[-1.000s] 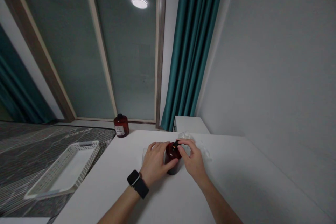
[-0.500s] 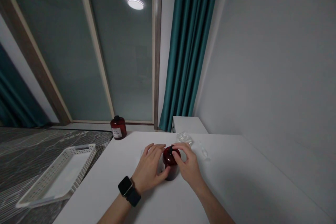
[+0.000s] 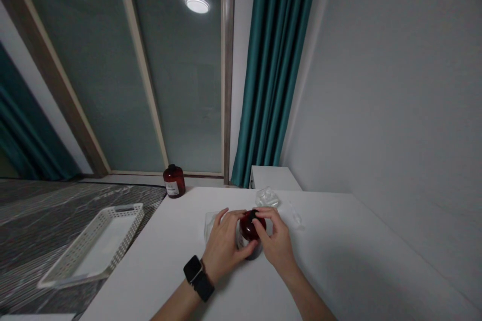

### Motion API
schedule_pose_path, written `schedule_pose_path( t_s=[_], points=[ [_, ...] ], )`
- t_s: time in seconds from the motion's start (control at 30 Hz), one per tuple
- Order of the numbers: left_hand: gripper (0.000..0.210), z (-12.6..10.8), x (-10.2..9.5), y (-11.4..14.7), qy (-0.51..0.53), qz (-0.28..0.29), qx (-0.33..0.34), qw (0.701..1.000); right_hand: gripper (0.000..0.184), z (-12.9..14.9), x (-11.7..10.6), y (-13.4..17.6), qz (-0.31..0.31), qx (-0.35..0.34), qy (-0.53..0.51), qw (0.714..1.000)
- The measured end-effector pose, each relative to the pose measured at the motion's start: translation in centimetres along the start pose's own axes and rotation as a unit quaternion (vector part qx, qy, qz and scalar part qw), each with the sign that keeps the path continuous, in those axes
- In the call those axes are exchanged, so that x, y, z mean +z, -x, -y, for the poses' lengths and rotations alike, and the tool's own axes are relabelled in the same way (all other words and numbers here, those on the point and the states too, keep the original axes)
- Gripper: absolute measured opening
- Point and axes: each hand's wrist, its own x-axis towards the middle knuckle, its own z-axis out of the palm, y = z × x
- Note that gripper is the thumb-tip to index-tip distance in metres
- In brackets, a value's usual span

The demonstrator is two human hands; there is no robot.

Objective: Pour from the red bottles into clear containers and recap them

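**Left hand (image 3: 224,247) cups a dark red bottle (image 3: 249,230) while right hand (image 3: 277,245) pinches its black cap (image 3: 253,214)**

In the head view, we find the bottle between the two hands, upright on the white table (image 3: 339,266). We see the left hand curved widely round its left side, the fingers on the far side and the thumb across the front. A black watch (image 3: 193,269) sits on that wrist. The right hand is nearly closed: thumb and fingertips come together at the cap, with only its width between them. A pale patch shows low on the bottle, partly covered by the left hand, and we cannot tell whether it is label or plastic.

Just beyond the grip we notice crumpled clear plastic (image 3: 268,196), and to the right of the right hand a thin clear strip (image 3: 296,216). Another clear piece (image 3: 209,224) lies just left of the left hand, partly hidden by it. Farther off, beyond the grip and to its left, we see a second red bottle (image 3: 173,182), black-capped and white-labelled, upright near the table's corner. Well to the left of both hands, we make out a white perforated basket (image 3: 126,239) off the table, on a grey streaked surface (image 3: 22,241).
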Motion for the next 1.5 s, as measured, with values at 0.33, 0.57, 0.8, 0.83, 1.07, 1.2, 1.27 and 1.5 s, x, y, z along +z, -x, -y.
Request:
schedule_pose_path(
  t_s=[0.33,0.57,0.8,0.83,1.07,1.2,1.27,1.5],
  points=[
    [0.048,-0.01,-0.13,-0.13,0.009,0.004,-0.007,1.0,0.009,0.03,-0.05,0.06,0.007,0.003,-0.007,1.0],
    [0.047,-0.04,0.02,-0.05,0.016,0.002,-0.014,1.0,0.015,-0.03,-0.34,0.08,0.005,-0.014,0.011,1.0],
    [0.049,-0.1,0.0,-0.01,0.026,0.011,-0.02,0.999,0.026,-0.77,-0.14,0.36,0.007,0.012,-0.02,1.0],
    [0.049,-0.12,0.01,0.0,0.027,0.011,-0.021,0.999,0.026,-0.73,-0.15,0.36,0.005,0.009,-0.018,1.0],
    [0.049,-0.17,0.1,0.06,0.019,0.001,-0.014,1.0,0.027,-0.44,-0.28,0.38,0.004,0.009,-0.01,1.0],
    [0.049,-0.15,0.15,0.09,0.016,0.002,-0.013,1.0,0.031,-0.56,-0.37,0.48,0.017,0.016,-0.013,1.0],
    [0.048,-0.13,0.22,0.11,0.015,0.002,-0.014,1.0,0.031,-0.52,-0.43,0.52,0.011,0.013,0.001,1.0],
    [0.05,-0.23,0.32,0.16,0.011,-0.002,-0.018,1.0,0.03,-0.47,-0.38,0.76,0.042,0.024,-0.022,0.999]
  ],
)
